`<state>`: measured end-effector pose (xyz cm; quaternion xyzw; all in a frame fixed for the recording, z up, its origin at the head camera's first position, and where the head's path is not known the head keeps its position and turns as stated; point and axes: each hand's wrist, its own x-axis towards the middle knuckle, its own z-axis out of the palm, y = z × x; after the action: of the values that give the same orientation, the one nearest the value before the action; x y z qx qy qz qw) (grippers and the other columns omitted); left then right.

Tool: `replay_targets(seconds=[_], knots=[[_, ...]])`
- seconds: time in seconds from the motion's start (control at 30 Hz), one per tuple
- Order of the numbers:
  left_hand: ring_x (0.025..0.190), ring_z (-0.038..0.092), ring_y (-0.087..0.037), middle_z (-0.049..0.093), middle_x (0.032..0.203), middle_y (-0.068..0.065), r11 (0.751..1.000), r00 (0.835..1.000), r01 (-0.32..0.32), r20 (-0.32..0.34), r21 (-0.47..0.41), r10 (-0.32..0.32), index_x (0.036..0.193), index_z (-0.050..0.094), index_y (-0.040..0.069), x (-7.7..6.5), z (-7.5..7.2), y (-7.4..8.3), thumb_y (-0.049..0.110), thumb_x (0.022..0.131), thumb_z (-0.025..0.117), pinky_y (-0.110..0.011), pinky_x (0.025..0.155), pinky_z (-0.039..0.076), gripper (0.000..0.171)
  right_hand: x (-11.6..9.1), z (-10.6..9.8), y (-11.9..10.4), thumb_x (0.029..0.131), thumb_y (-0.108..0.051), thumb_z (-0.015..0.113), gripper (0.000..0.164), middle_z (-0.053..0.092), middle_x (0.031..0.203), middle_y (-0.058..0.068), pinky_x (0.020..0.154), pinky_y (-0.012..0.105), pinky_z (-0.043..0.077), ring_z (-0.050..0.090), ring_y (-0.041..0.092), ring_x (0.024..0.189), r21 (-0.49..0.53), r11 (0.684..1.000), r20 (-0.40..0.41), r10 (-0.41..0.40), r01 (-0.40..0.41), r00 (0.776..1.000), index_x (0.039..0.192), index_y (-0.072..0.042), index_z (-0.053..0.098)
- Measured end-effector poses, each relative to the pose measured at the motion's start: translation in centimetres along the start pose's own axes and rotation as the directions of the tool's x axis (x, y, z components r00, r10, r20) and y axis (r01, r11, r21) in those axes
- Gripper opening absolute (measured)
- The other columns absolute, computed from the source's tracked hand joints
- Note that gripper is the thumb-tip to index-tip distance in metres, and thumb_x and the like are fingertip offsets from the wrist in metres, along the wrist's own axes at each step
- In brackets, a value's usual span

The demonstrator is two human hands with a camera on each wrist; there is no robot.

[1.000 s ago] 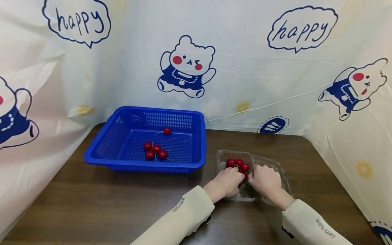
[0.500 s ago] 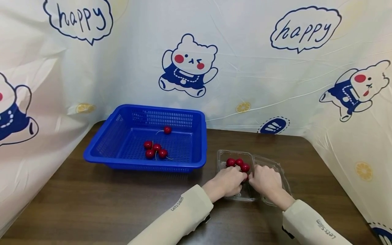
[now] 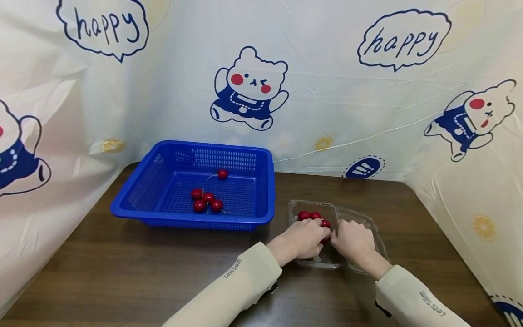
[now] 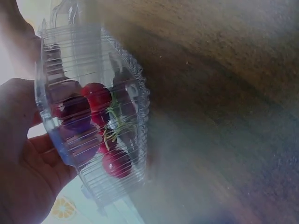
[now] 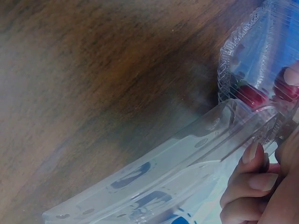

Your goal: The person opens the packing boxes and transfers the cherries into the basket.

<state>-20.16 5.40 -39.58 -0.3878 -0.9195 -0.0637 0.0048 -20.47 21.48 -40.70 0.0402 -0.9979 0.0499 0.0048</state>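
Note:
A clear plastic clamshell box point(image 3: 312, 202) lies on the table with its lid point(image 3: 380, 243) folded out to the right. Several red cherries point(image 3: 304, 215) with green stems sit in its tray. My left hand point(image 3: 301, 237) reaches over the near left wall into the tray, its fingers pinching a cherry point(image 5: 283, 88) that the hand partly covers in the head view. At the hinge side, my right hand point(image 3: 353, 240) grips the box edge between tray and lid with curled fingers point(image 5: 254, 182). Through the ribbed wall, the left wrist view shows another cherry point(image 4: 117, 164) low in the tray.
A blue plastic basket point(image 3: 192, 219) stands at the back left of the brown wooden table point(image 3: 163, 272). Several stemmed cherries point(image 3: 216, 205) lie on its floor. A printed white cloth point(image 3: 318, 91) hangs behind and along both sides of the table.
The cherries at the back of the box have shifted slightly left. My left hand has moved a little over them. The right hand stays at the box edge.

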Motion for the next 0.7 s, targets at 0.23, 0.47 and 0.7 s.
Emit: replay_targets(seconds=[0.23,0.47,0.7], knots=[[0.087,0.061,-0.014,0.067,0.100,-0.003,1.000,0.999,0.009,-0.031,0.028,-0.008,0.103,0.069,0.018,0.2,-0.9,-0.3,0.022,0.091,0.061,-0.032,0.067,0.059,0.015,0.1,0.0,0.1,0.084,-0.023,0.058,0.024,0.061,0.060,0.014,0.041,0.044,0.046,0.056,0.030,0.050,-0.006,1.000,-0.019,-0.005,0.005,1.000,0.068,-0.005,0.060],[0.080,0.059,-0.014,0.065,0.098,-0.005,1.000,1.000,0.011,-0.027,-0.013,-0.011,0.107,0.069,0.016,0.4,-2.6,-0.5,0.021,0.092,0.060,-0.030,0.066,0.058,0.018,0.1,-0.1,0.2,0.083,-0.022,0.057,0.023,0.061,0.058,0.014,0.040,0.043,0.044,0.054,0.030,0.048,0.002,1.000,-0.028,-0.001,0.002,1.000,0.066,-0.006,0.059],[0.084,0.061,-0.015,0.066,0.105,-0.006,1.000,1.000,0.010,-0.017,0.017,-0.010,0.116,0.066,0.015,0.2,-4.4,-0.9,0.023,0.092,0.060,-0.030,0.071,0.060,0.026,0.1,0.0,0.1,0.083,-0.022,0.058,0.023,0.059,0.056,0.012,0.040,0.042,0.045,0.053,0.028,0.047,0.002,1.000,-0.006,0.001,-0.001,1.000,0.065,-0.006,0.059]])
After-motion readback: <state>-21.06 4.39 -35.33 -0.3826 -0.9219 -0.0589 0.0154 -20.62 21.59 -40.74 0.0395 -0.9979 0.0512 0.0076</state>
